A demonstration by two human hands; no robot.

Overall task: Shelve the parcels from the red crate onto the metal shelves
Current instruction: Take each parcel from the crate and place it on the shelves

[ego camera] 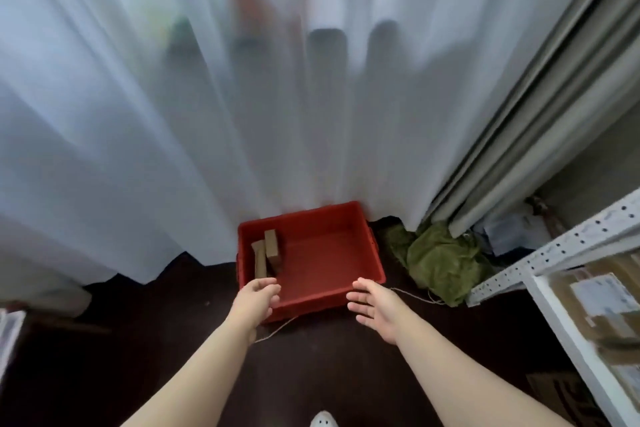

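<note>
White shoe tip (323, 420) shows at the bottom edge. Two bare forearms reach forward over a dark floor (104, 357). The left hand (258, 298) is loosely spread and holds nothing, at the red crate's (322, 260) near left corner. The right hand (375, 308), fingers straight and also holding nothing, is at its near right corner. Two brown parcels (272, 246) lie against the crate's left wall. The metal shelves (554, 253) stand to the right, holding more boxes (595, 305). A white curtain (207, 114) hangs behind.
</note>
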